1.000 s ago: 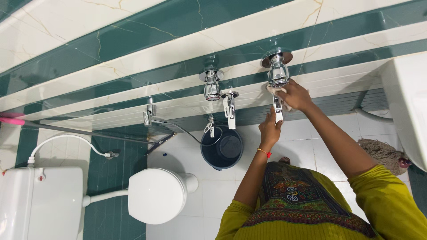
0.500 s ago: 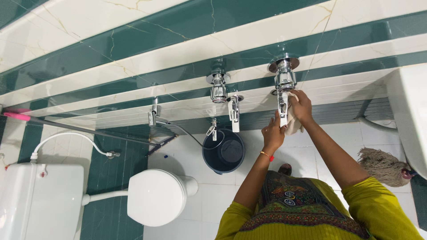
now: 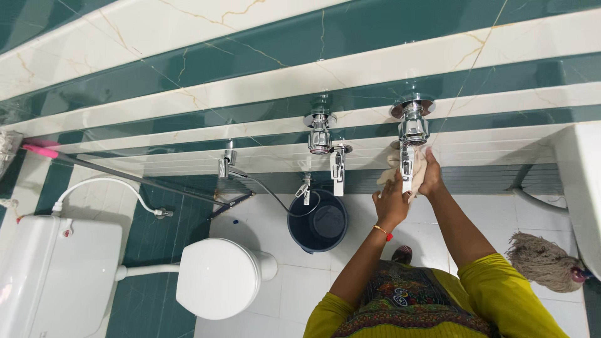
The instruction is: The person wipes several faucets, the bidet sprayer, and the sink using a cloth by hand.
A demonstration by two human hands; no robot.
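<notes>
- Cream cloth (image 3: 393, 172) is sitting bunched against the right-hand chrome tap (image 3: 411, 134) on the wall, wrapping round the tap's lower spout w/ folds showing on both sides of it.
- Left hand (image 3: 391, 201) is reaching up from below, arm stretched toward the wall, wrist wearing a thin bangle w/ a red bit; fingers are curling onto the cloth's lower-left part, closed on it.
- Right hand (image 3: 431, 175) is coming in from the right side, forearm angling up from a yellow-green sleeve; fingers are pressing together on the cloth's right edge, pinning it to the spout.
- Spout is standing between the two hands, cloth betw. fingers and metal; upper tap body is showing bare above the hands.
- Second chrome tap (image 3: 322, 138) is sitting just left on the same cream tile band, its lever hanging down, untouched.
- Dark bucket (image 3: 317, 224) is standing on the floor under that tap, near the left hand.
- White toilet (image 3: 216, 278) is lying further left, cistern (image 3: 53, 278) beside it, a hose looping above.
- Mop head (image 3: 541, 261) is resting on the floor at right, near a white basin's edge (image 3: 579, 188).
- Pink-tipped stick (image 3: 119, 170) is leaning across the far left wall.
</notes>
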